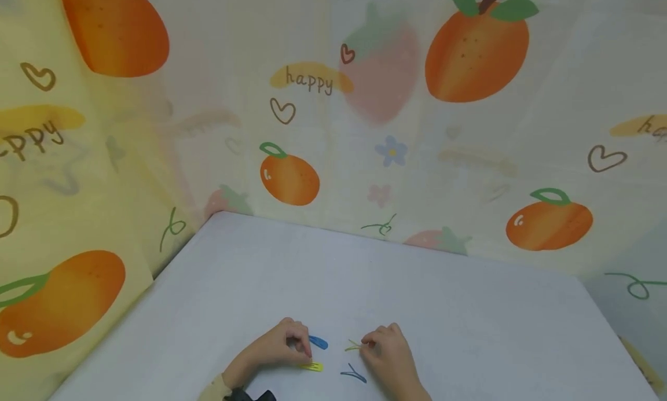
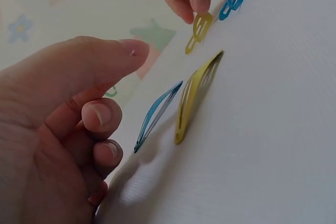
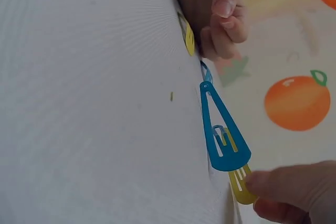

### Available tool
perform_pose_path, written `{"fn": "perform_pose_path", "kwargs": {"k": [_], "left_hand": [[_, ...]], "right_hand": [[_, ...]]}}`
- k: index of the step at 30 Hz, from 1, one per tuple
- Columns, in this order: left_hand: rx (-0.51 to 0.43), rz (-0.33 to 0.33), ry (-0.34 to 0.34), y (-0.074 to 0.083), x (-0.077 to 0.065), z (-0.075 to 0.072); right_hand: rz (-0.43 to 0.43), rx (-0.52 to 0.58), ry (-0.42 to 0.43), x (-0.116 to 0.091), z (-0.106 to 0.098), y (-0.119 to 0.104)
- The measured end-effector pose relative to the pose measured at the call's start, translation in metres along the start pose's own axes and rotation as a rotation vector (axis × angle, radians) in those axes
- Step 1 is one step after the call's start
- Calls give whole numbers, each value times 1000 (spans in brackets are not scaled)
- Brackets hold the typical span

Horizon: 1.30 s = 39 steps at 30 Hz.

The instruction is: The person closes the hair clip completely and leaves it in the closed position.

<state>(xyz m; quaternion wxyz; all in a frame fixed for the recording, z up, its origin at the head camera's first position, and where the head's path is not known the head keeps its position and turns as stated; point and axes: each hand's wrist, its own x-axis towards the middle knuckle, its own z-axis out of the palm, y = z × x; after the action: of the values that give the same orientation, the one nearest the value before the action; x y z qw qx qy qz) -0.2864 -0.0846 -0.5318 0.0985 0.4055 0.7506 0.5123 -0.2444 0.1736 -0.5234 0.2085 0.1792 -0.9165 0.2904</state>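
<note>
My right hand (image 1: pixel 391 354) pinches the wide end of a yellow snap hair clip (image 3: pixel 244 198), whose two parts stand spread apart in the head view. Beside it a blue snap hair clip (image 3: pixel 231 161) lies on the table, also sprung apart. My left hand (image 1: pixel 283 344) hovers close to two more snap hair clips, one blue (image 1: pixel 318 342) and one yellow (image 1: pixel 314 367). In the left wrist view its fingers are loosely bent with nothing between them, apart from the left yellow clip (image 2: pixel 190 90) and the left blue clip (image 2: pixel 148 115).
A white table (image 1: pixel 333 273) lies under both hands. Fruit-printed curtains (image 1: pixel 333 158) hang behind it and along its left side. A tiny greenish speck (image 3: pixel 171 96) shows on the table surface in the right wrist view.
</note>
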Motion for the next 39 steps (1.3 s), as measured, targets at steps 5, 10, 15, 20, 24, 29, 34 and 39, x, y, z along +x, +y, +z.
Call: {"fn": "perform_pose_path", "kwargs": {"k": [5,10,15,20,24,29,34,39], "left_hand": [[-25,48,-2,20,3,-4],[-96,-2,57,18,3,-3],[112,26,240,3,9,12],[400,80,322,6,31,34],[453,-39,255,9,42,43],[477,-83,215,7,47,49],[508,-25,251,4,48,51],[520,29,280,2,47,56]], "right_hand": [[16,8,-43,-1,4,4],[46,14,-82,-1,4,6],[68,4,-113,-1,5,6],[62,-7,-106,-2,2,6],[36,13,-92,-1,2,5],[27,25,-103,0,1,3],[36,26,-111,1,-2,4],[67,45,-158,0,-4,4]]}}
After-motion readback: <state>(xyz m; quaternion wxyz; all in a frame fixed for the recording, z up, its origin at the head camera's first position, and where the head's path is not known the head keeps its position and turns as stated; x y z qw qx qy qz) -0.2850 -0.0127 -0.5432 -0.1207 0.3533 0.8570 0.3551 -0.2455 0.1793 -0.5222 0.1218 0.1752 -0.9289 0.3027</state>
